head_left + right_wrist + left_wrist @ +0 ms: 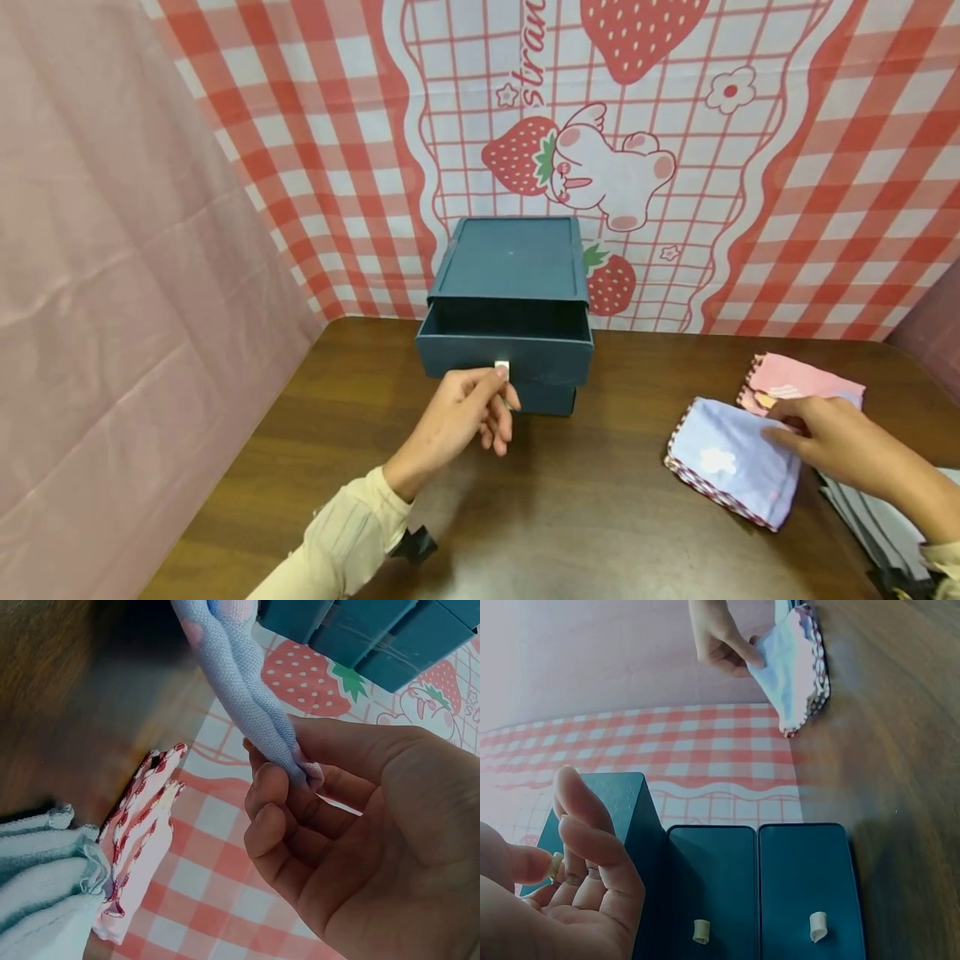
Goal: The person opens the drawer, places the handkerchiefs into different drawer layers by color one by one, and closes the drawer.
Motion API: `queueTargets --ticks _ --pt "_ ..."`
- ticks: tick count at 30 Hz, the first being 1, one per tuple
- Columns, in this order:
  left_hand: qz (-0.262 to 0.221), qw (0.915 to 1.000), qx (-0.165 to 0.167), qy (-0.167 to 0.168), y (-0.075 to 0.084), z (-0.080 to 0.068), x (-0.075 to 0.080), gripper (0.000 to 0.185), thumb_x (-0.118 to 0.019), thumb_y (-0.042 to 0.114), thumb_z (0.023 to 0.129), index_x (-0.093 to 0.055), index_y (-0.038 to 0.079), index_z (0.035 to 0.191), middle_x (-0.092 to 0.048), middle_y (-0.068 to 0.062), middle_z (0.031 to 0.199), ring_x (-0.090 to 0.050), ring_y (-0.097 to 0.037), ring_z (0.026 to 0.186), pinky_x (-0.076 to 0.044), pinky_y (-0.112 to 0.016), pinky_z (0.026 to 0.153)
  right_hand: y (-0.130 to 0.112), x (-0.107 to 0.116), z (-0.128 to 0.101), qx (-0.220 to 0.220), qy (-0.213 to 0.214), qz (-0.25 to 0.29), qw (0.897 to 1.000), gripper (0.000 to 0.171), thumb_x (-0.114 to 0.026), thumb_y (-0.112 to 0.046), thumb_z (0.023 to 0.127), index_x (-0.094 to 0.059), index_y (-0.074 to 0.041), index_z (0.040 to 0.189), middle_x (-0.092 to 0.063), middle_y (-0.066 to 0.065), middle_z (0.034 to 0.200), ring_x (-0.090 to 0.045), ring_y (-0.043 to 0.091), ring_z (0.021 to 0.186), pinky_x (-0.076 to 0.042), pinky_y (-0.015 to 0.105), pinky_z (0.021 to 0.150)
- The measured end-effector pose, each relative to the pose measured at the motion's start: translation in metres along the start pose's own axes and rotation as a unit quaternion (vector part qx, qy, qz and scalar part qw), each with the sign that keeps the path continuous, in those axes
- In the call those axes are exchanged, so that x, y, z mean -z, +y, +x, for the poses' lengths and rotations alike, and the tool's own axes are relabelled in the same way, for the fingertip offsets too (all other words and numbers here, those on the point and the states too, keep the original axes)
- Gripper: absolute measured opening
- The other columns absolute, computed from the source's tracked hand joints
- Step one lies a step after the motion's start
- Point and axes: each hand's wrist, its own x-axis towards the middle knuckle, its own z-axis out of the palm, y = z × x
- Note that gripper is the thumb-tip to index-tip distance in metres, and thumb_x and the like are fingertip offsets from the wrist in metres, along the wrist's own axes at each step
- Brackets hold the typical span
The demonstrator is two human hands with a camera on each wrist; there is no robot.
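Observation:
A dark teal drawer box (pixel 517 258) stands against the cloth backdrop, its top drawer (pixel 465 354) pulled part-way out. The left hand (pixel 468 404) pinches the small pale pull tab (pixel 502 367) on that drawer's front between thumb and finger. Two lower drawer fronts (pixel 712 877) with similar tabs look closed in the left wrist view. On the right, the right hand (pixel 832 433) grips one edge of a folded light blue towel (pixel 738 458) with a white cloud patch and a braided border. In the right wrist view the towel (pixel 247 697) hangs between thumb and fingers.
Behind the blue towel lies a folded pink towel (pixel 802 379). Grey-green folded cloths (pixel 870 508) are at the right edge, partly under the right forearm. A checked strawberry backdrop (pixel 360 167) rises behind the wooden table (pixel 300 467), and a pink curtain (pixel 150 292) borders the left.

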Motion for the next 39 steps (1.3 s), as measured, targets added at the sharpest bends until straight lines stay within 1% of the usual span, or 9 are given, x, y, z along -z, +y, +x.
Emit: queueTargets --ticks 5,12,17,22,25,31,39 --pt "-0.001 1.0 0.0 -0.005 0.0 -0.006 -0.001 0.049 -0.042 0.034 0.109 -0.061 -0.007 0.091 -0.061 -0.014 0.062 -0.06 -0.02 0.049 -0.047 -0.024 0.046 -0.001 0.001 0.0 0.0 0.004 -0.004 1.0 0.032 -0.081 -0.004 0.078 -0.054 -0.02 0.07 -0.029 -0.013 0.06 -0.023 -0.002 0.054 -0.022 0.022 0.051" --pt "0.004 1.0 0.002 -0.007 0.0 -0.012 -0.002 0.047 -0.042 0.034 0.108 -0.062 -0.004 0.089 -0.061 -0.015 0.062 -0.06 -0.021 0.049 -0.046 -0.024 0.046 -0.006 0.005 0.001 0.008 0.048 -0.006 0.999 0.022 -0.082 -0.006 0.076 -0.064 -0.019 0.074 -0.035 -0.018 0.061 -0.028 -0.004 0.056 -0.025 0.022 0.052" --pt "0.008 0.9999 0.004 -0.01 0.001 -0.018 -0.003 0.046 -0.042 0.033 0.109 -0.061 -0.004 0.088 -0.061 -0.015 0.062 -0.06 -0.021 0.048 -0.046 -0.024 0.046 -0.012 0.008 0.006 0.013 0.07 -0.004 0.997 0.02 -0.082 -0.004 0.075 -0.068 -0.018 0.076 -0.038 -0.019 0.063 -0.03 -0.005 0.059 -0.026 0.022 0.053" --pt "0.004 0.9999 0.01 -0.007 0.001 -0.025 -0.003 0.046 -0.043 0.033 0.108 -0.061 -0.004 0.087 -0.061 -0.014 0.06 -0.06 -0.02 0.047 -0.045 -0.023 0.045 -0.021 0.014 0.011 0.022 0.091 -0.001 0.996 0.024 -0.083 -0.003 0.073 -0.065 -0.019 0.074 -0.036 -0.018 0.062 -0.029 -0.005 0.058 -0.024 0.02 0.053" --pt "0.0 0.9999 0.015 -0.007 0.001 -0.028 -0.004 0.046 -0.044 0.033 0.108 -0.061 -0.004 0.087 -0.061 -0.012 0.06 -0.059 -0.019 0.047 -0.045 -0.023 0.045 -0.025 0.017 0.012 0.03 0.105 0.001 0.994 0.026 -0.083 -0.005 0.074 -0.062 -0.021 0.073 -0.034 -0.018 0.062 -0.028 -0.005 0.058 -0.021 0.019 0.053" --pt "-0.007 0.9997 0.023 -0.01 0.001 -0.034 -0.005 0.045 -0.044 0.032 0.108 -0.061 -0.004 0.087 -0.061 -0.012 0.059 -0.059 -0.019 0.046 -0.045 -0.023 0.045 -0.033 0.021 0.012 0.036 0.126 -0.006 0.991 0.031 -0.084 -0.006 0.072 -0.059 -0.024 0.072 -0.031 -0.021 0.061 -0.029 -0.005 0.057 -0.022 0.017 0.054" --pt "-0.011 0.9996 0.022 -0.011 0.002 -0.044 -0.009 0.045 -0.045 0.03 0.108 -0.06 -0.007 0.086 -0.06 -0.012 0.059 -0.059 -0.018 0.046 -0.045 -0.023 0.044 -0.039 0.024 0.011 0.05 0.142 0.011 0.989 0.036 -0.082 -0.006 0.077 -0.053 -0.027 0.07 -0.029 -0.021 0.061 -0.027 -0.005 0.056 -0.02 0.015 0.053"
